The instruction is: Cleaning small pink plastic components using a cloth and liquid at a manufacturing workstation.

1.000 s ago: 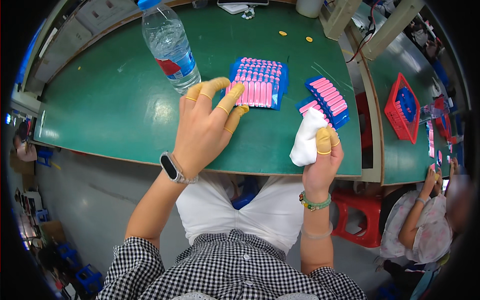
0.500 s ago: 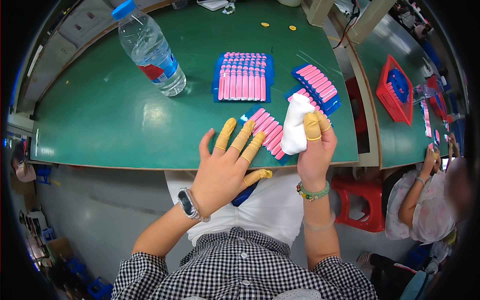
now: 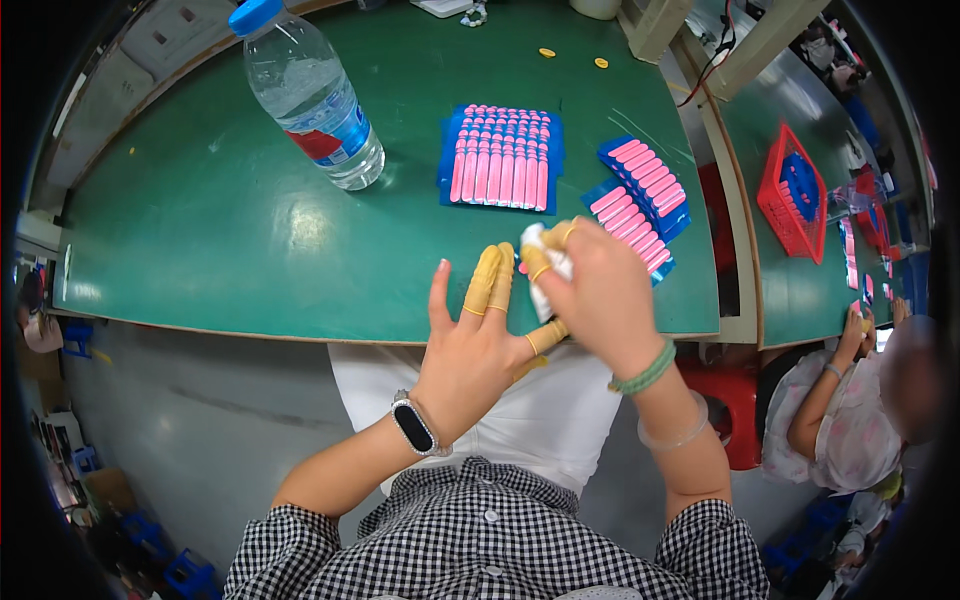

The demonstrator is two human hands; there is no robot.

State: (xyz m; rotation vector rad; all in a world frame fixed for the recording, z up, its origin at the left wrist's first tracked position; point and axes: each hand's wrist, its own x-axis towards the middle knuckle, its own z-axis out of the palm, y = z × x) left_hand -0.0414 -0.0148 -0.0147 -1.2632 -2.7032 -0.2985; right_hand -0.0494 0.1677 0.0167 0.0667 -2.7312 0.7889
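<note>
- The stack of blue sheets with pink strips (image 3: 500,165) lies flat on the green bench (image 3: 210,240).
- The right hand (image 3: 612,290) is nearer the person than the stack and somewhat to its right; its fingers are clenched around a white cloth (image 3: 558,268).
- The cloth sits on the near side of the stack, at the tips of the left hand's fingers; a small bit of pink shows at its edge, the rest of that piece hidden.
- The left hand (image 3: 475,365) is directly nearer than the stack, its fingers spread and released; whether they press on the hidden piece cannot be told.
- Yellow covers sit on several fingers of both hands; the left little finger is bare.
- Right of the stack, and apart from it, two more pink-striped blue sheets (image 3: 655,180) lie fanned, one overlapping the other.
- Left of the stack stands a clear bottle (image 3: 315,105) with a blue cap.
- Beyond the stack, toward the far right, lie two small yellow pieces (image 3: 547,53).
- Well right of the stack, a red basket (image 3: 797,238) rests on a second bench, with a co-worker (image 3: 850,420) seated at it.
</note>
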